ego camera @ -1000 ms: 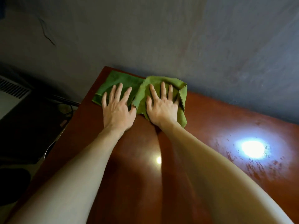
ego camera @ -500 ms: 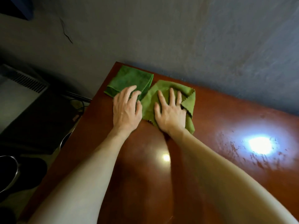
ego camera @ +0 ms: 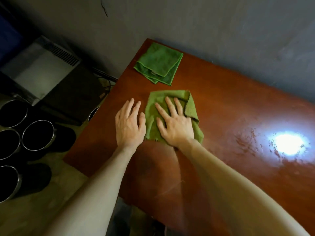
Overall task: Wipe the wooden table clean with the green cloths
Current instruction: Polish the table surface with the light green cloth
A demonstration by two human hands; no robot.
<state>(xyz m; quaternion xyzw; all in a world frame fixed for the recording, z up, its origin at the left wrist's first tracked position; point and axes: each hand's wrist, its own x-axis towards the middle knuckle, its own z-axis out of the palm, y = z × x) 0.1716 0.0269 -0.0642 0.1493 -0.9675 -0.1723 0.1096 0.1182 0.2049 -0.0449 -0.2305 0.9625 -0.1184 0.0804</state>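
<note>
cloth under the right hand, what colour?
Light olive green cloth, zigzag-cut edge; head view, the only one.

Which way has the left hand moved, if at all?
Yes: left hand came off the dark folded green cloth at the wooden table's corner, towards the person.

Your bare forearms come in from the near left and near right and converge as they stretch away from you, wrists straight. Your left hand (ego camera: 130, 124) is palm down, fingers straight and close together, pointing to the far side, thumb out to the right. Just beside it on the right, your right hand (ego camera: 173, 123) is palm down too, fingers spread wide and flat, the two thumbs near each other but apart.
</note>
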